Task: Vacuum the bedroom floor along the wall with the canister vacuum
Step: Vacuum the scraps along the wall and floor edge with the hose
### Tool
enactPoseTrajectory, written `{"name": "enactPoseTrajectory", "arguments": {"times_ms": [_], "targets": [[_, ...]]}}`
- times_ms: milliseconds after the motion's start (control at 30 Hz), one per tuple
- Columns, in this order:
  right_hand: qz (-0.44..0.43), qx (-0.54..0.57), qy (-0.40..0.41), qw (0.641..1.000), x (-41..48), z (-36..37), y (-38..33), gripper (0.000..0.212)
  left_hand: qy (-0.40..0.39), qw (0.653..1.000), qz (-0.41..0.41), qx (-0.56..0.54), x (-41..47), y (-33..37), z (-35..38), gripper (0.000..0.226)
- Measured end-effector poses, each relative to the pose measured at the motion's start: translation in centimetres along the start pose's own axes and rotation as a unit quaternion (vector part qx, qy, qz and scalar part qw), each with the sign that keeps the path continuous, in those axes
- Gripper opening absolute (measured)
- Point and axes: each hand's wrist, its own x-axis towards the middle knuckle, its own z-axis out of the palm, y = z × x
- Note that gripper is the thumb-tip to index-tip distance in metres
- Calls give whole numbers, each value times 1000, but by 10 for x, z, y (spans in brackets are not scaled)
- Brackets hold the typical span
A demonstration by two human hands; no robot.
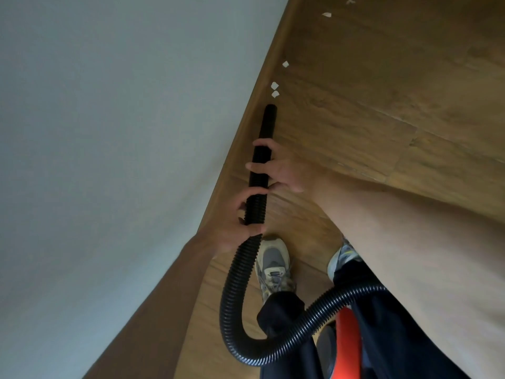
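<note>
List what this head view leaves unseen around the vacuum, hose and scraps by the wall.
Head view only:
- Canister vacuum: only an orange patch shows; trouser legs and the right forearm cover the rest, and the bottom edge cuts it.
- Hose mouth: the tip points away, so the opening is hidden.
- Farthest scrap: cut by the top edge.

Black ribbed vacuum hose (237, 269) loops down; its nozzle (269, 119) points along the skirting.

wall (95, 132) fills the left of the frame, floor (382, 77) the right. scraps (274, 85) lie beside the wall at upper centre, just above the hose (269, 124) tip. canister (347, 332) sits at the bottom, below the shoes (273, 261).
</note>
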Motion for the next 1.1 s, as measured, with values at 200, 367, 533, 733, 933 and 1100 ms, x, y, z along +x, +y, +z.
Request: {"name": "enactPoseTrajectory", "arguments": {"times_ms": [200,367,533,733,933,1100], "targets": [[8,-19,-26,999,2,-20,-10,64,9,1000,-6,-16,12,12,9,65],[28,-22,-45,998,3,-42,-18,71,4,1000,-14,-21,24,24,17,65],[13,-11,-55,998,3,-61,-20,74,-9,999,-19,-28,36,36,23,66],[-2,6,-58,998,6,-76,-16,71,-32,997,-33,-68,40,47,22,68],[-1,6,-65,998,10,-80,-18,69,-49,993,-44,-103,42,53,20,69],[16,-9,-66,998,10,-82,-22,66,-76,988,-57,-125,42,59,16,71]]}}
